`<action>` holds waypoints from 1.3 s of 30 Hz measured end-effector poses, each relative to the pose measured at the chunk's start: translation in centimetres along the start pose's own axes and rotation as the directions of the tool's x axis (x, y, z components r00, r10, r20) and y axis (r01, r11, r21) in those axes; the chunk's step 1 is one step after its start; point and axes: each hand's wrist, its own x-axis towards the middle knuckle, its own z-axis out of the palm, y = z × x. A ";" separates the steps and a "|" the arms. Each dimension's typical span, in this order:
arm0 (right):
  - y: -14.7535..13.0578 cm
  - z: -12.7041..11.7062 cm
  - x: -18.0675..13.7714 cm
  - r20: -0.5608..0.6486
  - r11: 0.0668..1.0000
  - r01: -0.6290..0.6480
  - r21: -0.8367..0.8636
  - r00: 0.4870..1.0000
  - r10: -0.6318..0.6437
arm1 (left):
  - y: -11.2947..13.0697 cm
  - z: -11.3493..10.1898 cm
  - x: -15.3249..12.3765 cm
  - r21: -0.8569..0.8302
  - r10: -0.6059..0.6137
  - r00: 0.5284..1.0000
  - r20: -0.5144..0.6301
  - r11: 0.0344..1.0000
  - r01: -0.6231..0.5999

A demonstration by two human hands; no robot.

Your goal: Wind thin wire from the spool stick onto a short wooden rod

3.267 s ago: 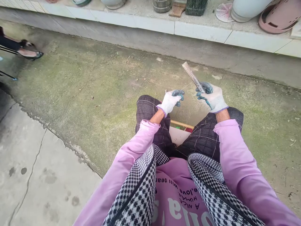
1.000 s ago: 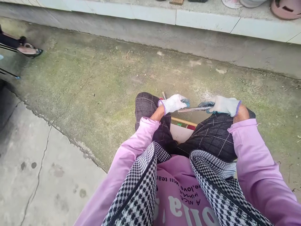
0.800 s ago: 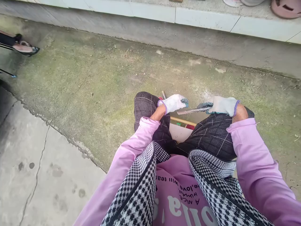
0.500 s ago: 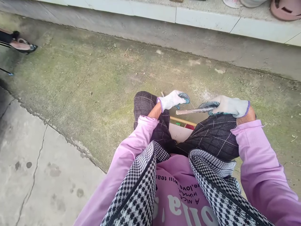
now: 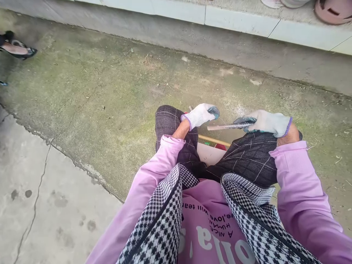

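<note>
My right hand [image 5: 266,123], in a white and blue-grey work glove, is closed around a wooden stick [image 5: 220,127]. Its bare end points left, and a shiny grey wrapping covers the part near my fingers. My left hand [image 5: 202,114], gloved the same way, has its fingertips pinched together left of the stick. A thin strand [image 5: 224,121] runs from those fingertips toward the stick; whether it is wire or thread I cannot tell. Both hands are above my knees, a short gap apart.
Between my knees are a pale flat surface [image 5: 207,152], a yellowish rod [image 5: 213,139] and a red item [image 5: 220,146]. A tiled ledge [image 5: 176,11] with a pink object [image 5: 334,11] runs along the top. Another person's foot in a black shoe [image 5: 23,53] is at far left.
My left hand has shifted slightly left, away from the stick. The stick has tilted a little closer to level. The whole view has moved slightly.
</note>
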 end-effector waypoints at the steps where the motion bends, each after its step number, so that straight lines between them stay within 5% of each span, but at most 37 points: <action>1: -0.1 -0.1 -0.2 0.023 0.999 0.015 0.043 1.000 -0.016 | 0.0 0.0 0.0 -0.060 0.003 1.000 0.005 0.998 -0.003; 8: -0.5 -0.7 -0.7 -0.012 0.970 0.057 0.235 0.998 -0.056 | 0.9 -0.1 0.2 -0.355 -0.022 0.999 0.038 0.934 0.034; 15: -1.9 1.5 2.0 -0.277 0.925 0.132 0.357 0.960 -0.030 | 1.9 2.9 0.8 -0.444 -0.165 0.986 0.007 0.883 0.151; 19: -2.2 2.4 4.6 -0.446 0.944 0.153 0.292 0.895 -0.008 | 2.8 2.5 0.0 -0.475 -0.242 0.969 -0.041 0.858 0.194; 23: -2.8 2.6 5.8 -0.533 1.000 0.009 -0.005 0.846 -0.011 | 3.4 1.9 -0.8 -0.442 -0.264 0.962 -0.067 0.873 0.208; 29: -3.9 1.5 6.3 -0.508 0.822 -0.301 -0.482 0.861 0.018 | 2.6 2.2 -0.9 -0.302 -0.264 0.963 -0.061 0.924 0.235; 33: -3.5 -0.1 6.2 -0.364 0.742 -0.281 -0.608 0.930 0.054 | 1.8 1.5 -0.7 -0.231 -0.176 0.979 -0.102 0.961 0.149; 39: -1.9 -1.1 6.3 -0.251 0.811 -0.229 -0.538 0.962 0.105 | 1.5 0.6 -1.0 -0.258 -0.138 0.987 -0.083 0.960 0.112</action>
